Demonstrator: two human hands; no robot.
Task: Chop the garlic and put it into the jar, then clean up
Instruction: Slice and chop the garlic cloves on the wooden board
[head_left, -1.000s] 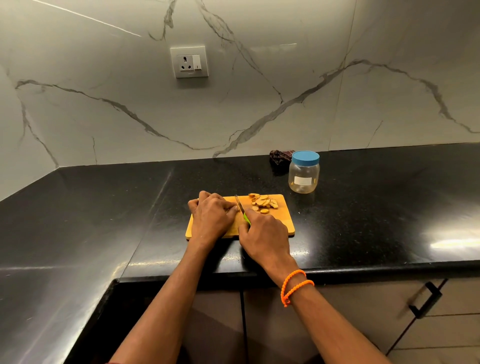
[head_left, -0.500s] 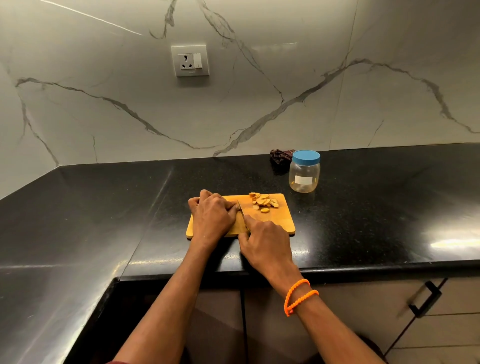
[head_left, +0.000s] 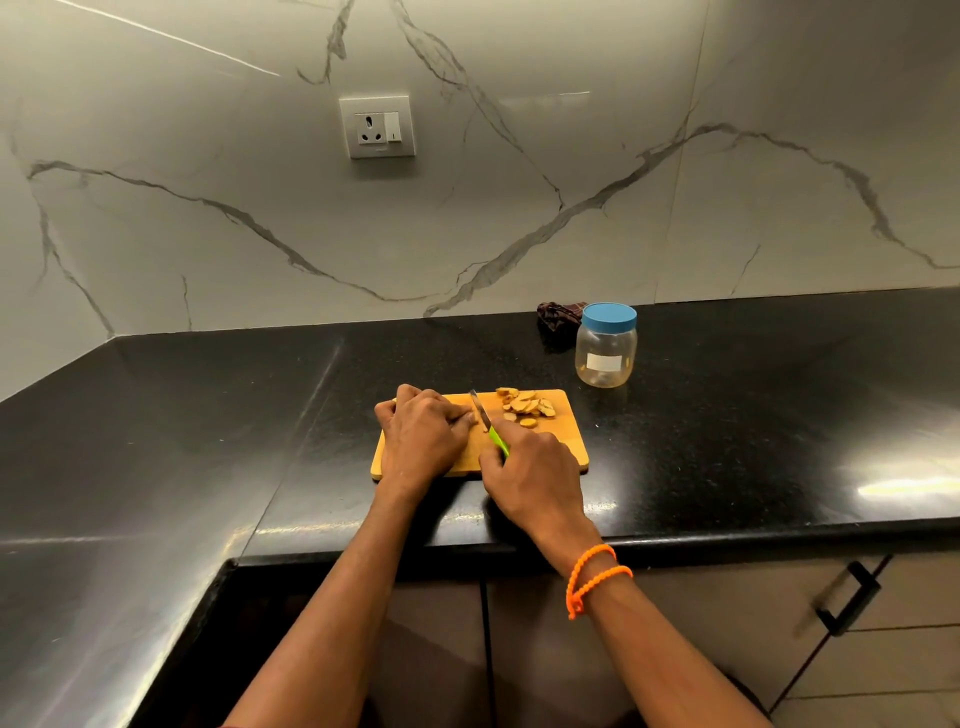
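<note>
Board (head_left: 563, 441): one, rectangular, smooth pale wood with rounded corners, lying flat on the counter near its front edge.
Slices (head_left: 525, 406): a loose heap of about a dozen small tan rounds and ovals on the far right part of the board; exact count not clear.
Knife (head_left: 489, 422): one, short narrow steel blade and bright green handle, blade angled across the board middle between the two hands, tip towards the wall.
Right hand (head_left: 535, 475): curled round the green handle, most of which is hidden in the fist; two orange beaded loops at the wrist.
Left hand (head_left: 423, 434): knuckles up, fingers curled under on the left half of the board, fingertips just beside the blade; a small pale piece seems pinned beneath them, mostly hidden, so hard to tell what is held.
Jar (head_left: 605, 353): one, squat, rounded, clear plastic with a white label, standing upright on the counter behind the board's right corner, apart from it; looks empty.
Lid (head_left: 609, 317): one, round, matte blue, seated on the jar.
Cloth (head_left: 558, 316): one, dark and crumpled, against the wall just left of the jar.
Counter (head_left: 753, 426): black polished stone, speckled and glossy, L-shaped.
Wall (head_left: 519, 197): pale marble-look slabs with grey veins.
Socket (head_left: 377, 126): one, white, square, with a switch.
Cabinet handle (head_left: 848, 597): one, black bar.
</note>
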